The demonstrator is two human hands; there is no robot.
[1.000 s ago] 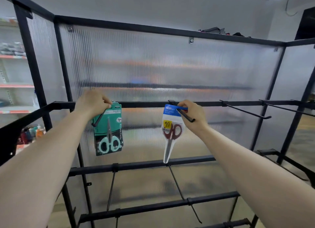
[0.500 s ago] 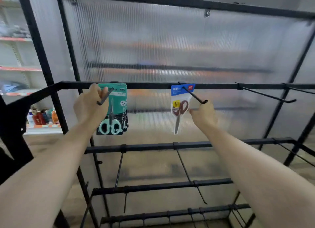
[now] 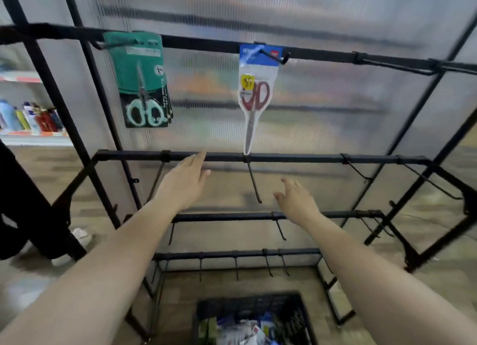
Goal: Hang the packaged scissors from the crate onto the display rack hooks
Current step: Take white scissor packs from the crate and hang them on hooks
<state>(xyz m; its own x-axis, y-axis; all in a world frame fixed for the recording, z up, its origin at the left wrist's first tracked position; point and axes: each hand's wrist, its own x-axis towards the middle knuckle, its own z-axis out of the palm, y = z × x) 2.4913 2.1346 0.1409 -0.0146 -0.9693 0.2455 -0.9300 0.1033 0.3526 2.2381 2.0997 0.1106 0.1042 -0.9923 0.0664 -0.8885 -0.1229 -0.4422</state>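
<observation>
Both hands have dropped from the hooks, left [image 3: 186, 183] and right [image 3: 296, 199] outstretched, fingers relaxed, holding nothing.

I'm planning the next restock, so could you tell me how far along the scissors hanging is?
Done: a green pack and a red-scissors pack hang on the top bar. In hand: nothing; the left hand and right hand are open and empty. Left: more packs lie in the crate, and the lower hooks are bare.

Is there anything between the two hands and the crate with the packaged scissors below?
Possibly: between the left hand, the right hand and the crate, two lower rails with forward-pointing hooks cross.
</observation>
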